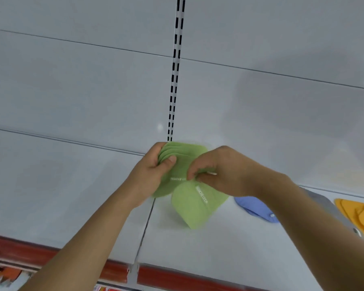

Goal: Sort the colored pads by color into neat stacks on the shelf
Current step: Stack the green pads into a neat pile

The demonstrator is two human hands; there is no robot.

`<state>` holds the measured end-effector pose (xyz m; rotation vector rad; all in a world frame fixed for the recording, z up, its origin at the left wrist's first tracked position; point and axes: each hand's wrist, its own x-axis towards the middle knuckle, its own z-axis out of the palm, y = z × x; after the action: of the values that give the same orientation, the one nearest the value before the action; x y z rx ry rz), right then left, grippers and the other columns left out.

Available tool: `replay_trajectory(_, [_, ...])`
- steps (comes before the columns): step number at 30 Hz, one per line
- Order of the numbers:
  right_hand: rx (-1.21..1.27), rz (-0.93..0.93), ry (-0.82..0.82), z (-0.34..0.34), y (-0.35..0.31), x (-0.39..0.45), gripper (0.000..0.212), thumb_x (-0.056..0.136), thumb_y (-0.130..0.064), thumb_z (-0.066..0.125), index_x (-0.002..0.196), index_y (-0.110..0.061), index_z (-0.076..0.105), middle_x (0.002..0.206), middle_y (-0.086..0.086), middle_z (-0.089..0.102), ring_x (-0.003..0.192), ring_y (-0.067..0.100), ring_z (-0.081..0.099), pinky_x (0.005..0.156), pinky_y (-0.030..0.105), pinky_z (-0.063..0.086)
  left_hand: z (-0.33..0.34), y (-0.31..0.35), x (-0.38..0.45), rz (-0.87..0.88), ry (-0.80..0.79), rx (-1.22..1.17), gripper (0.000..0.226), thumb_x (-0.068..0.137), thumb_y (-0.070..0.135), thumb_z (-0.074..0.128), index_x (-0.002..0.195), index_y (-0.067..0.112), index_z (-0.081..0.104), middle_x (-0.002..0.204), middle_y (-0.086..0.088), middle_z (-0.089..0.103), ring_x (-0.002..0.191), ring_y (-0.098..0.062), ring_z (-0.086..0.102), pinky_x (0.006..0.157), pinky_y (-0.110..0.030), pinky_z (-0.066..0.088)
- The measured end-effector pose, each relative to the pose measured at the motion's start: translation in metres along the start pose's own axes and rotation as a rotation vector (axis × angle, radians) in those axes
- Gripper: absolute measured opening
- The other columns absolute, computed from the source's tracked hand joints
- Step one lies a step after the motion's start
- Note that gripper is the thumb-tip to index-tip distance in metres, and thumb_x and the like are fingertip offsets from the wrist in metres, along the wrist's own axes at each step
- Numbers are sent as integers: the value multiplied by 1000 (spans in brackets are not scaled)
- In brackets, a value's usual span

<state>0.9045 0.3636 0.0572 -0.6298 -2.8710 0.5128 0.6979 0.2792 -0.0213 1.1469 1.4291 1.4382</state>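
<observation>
My left hand grips a fanned bunch of green pads above the white shelf, thumb pressed on the top one. My right hand pinches the lower edge of the same bunch. One more green pad with white lettering hangs down below my right fingers, its lower end near the shelf surface. A blue pad lies on the shelf to the right, partly behind my right forearm. Orange pads lie at the far right edge.
A white back panel with a slotted upright rises behind the shelf. The shelf's front edge carries a red strip. Blurred goods show on a lower level at the bottom left.
</observation>
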Motion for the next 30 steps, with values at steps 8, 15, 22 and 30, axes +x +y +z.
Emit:
replay_trajectory(8, [184, 131, 324, 61, 4, -2, 35, 87, -17, 78, 118, -23, 61, 107, -13, 66, 96, 4, 62, 85, 19, 51, 9, -12, -6, -77, -46, -102, 22, 108, 17, 55, 128, 24, 63, 121, -6, 74, 116, -30, 70, 100, -51, 57])
replay_trajectory(15, [169, 428, 467, 90, 30, -30, 43, 90, -16, 73, 127, -28, 53, 107, -18, 65, 101, 7, 62, 78, 12, 43, 2, -19, -4, -57, 27, -116, 20, 107, 21, 58, 125, 26, 65, 123, -1, 75, 119, -23, 70, 109, -55, 51])
replay_trajectory(22, [-112, -84, 383, 43, 25, -10, 22, 100, -18, 56, 114, -14, 72, 101, 1, 71, 88, 26, 64, 75, 40, 56, 5, -16, 1, -60, -3, -171, 21, 108, 16, 54, 126, 22, 64, 122, -9, 74, 113, -26, 71, 106, -55, 53])
replay_trajectory(30, [-181, -189, 320, 30, 25, 1, 28, 102, -27, 50, 117, -20, 73, 102, -4, 72, 92, 23, 64, 73, 42, 57, 2, -12, -4, -19, -100, -180, 24, 108, 15, 53, 130, 20, 62, 122, -5, 74, 114, -21, 69, 105, -44, 51])
